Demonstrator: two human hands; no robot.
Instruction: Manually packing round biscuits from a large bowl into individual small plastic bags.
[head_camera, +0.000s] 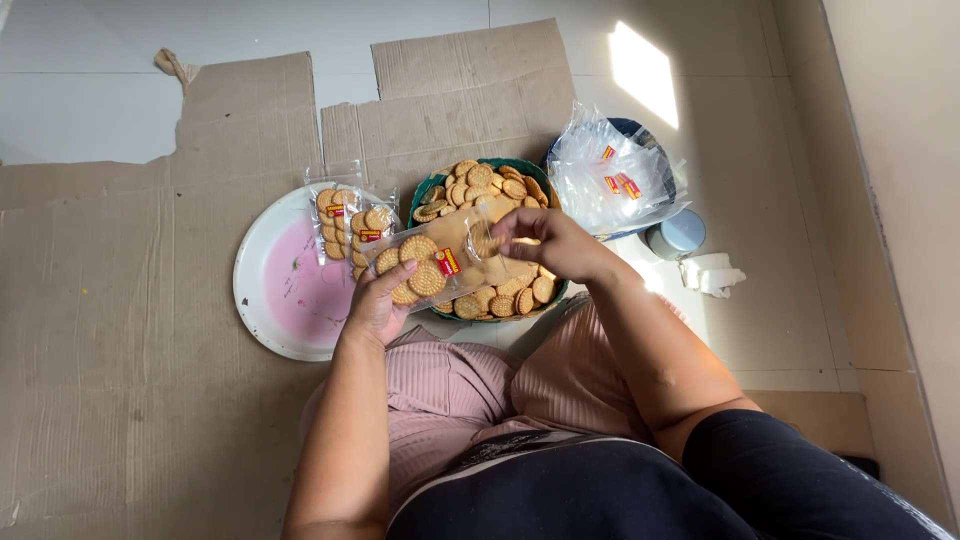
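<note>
Left hand (375, 305) cupped under clear biscuit bag (440, 262), gripping it; right hand (545, 243) pinched shut on bag's open end, over biscuit bowl (520, 168).

Bare cardboard (120, 330) left of plate (262, 300)

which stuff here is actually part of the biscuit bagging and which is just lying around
In use:
- left hand under the clear bag, part filled with biscuits
- right hand at the bag's open end
- green bowl of loose biscuits
- pink plate with filled packets
- pile of empty bags

Lying about:
- cardboard sheets
- small grey cup
- crumpled white paper
</note>
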